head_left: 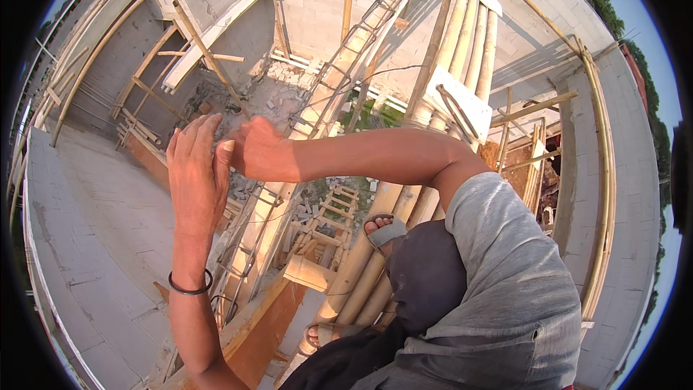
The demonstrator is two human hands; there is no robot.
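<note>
My left hand point(196, 155) is raised at left of centre, its fingers stretched upward and its thumb apart. A dark band point(190, 283) circles the left wrist. My right arm reaches across to the left, and my right hand point(254, 148) is right beside the left thumb. Motion smears the right hand's fingers, so their grip is unclear. No held object shows in either hand. Below and to the right of the hands runs a reinforcing-bar cage point(249, 249) along wooden formwork boards point(261, 222).
My sandalled feet point(388, 231) stand on bamboo poles point(350, 282) high above rubble-strewn ground point(271, 101). A long-handled dark metal tool point(457, 112) lies on a pale board at right. A bamboo ladder point(333, 217) stands lower down. Block walls point(101, 217) surround the work area.
</note>
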